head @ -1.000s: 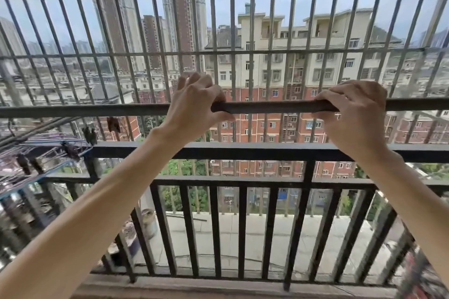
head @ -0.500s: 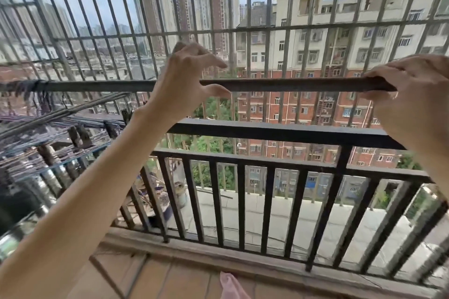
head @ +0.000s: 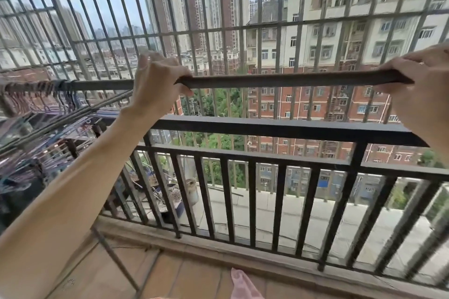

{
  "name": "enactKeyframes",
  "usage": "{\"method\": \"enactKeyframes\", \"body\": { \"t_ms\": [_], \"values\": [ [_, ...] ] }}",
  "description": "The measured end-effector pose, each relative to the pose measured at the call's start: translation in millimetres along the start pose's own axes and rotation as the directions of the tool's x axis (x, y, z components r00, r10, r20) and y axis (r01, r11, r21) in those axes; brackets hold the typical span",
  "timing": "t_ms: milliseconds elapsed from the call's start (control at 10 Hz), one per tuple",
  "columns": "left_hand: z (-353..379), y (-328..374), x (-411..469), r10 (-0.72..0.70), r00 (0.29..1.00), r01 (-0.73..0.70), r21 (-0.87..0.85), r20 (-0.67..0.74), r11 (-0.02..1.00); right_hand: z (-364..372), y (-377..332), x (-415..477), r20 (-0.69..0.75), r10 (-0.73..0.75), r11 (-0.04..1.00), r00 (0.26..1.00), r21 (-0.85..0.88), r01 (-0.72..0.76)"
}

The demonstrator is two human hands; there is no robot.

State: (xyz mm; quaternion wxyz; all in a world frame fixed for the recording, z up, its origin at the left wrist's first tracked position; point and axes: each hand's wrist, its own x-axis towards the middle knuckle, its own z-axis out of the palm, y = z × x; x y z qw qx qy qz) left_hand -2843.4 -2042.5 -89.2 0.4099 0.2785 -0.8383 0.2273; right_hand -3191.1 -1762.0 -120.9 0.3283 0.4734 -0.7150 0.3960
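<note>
While the left hand (head: pixel 155 85) and right hand (head: pixel 422 80) curl around a dark pole (head: pixel 291 80) held level between them, the black railing (head: pixel 279 128) runs just beyond, hangers (head: pixel 36 94) bunched at the pole's left end.

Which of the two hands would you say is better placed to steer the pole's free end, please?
Probably the right hand: it grips the dark pole at its free end, while the left hand holds mid-length, nearer the wrapped hangers.
</note>
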Motion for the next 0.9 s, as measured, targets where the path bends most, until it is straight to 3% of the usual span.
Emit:
{"method": "enactKeyframes", "body": {
  "t_ms": [200, 500, 700, 800, 900],
  "values": [
    [9.9, 2.0, 0.2, -0.028, 1.0, 0.028, 0.013, -0.005, 1.0, 0.4, -16.2, 0.3, 0.022, 0.019, 0.986, 1.0, -0.164, -0.016],
    [5.1, -4.8, -8.5, -0.025, 1.0, 0.024, -0.05, -0.015, 0.998, -3.0, -13.0, -5.2, -0.028, 0.014, 0.986, 0.999, -0.163, -0.019],
    [1.0, -2.2, -18.0, -0.02, 1.0, 0.019, -0.033, -0.015, 0.999, -13.6, -28.1, -11.2, 0.028, 0.044, 0.973, 0.999, -0.228, -0.036],
    [-10.8, -6.1, -22.9, 0.021, 0.999, -0.023, -0.06, -0.036, 0.998, -26.9, -64.0, -24.8, 0.065, 0.065, 0.99, 0.996, -0.131, -0.056],
    [-30.1, -7.1, -30.4, -0.003, 0.998, -0.011, -0.237, -0.059, 0.971, -38.3, -109.7, -41.6, 0.066, 0.07, 0.996, 0.995, 0.046, -0.073]
  ]
}}
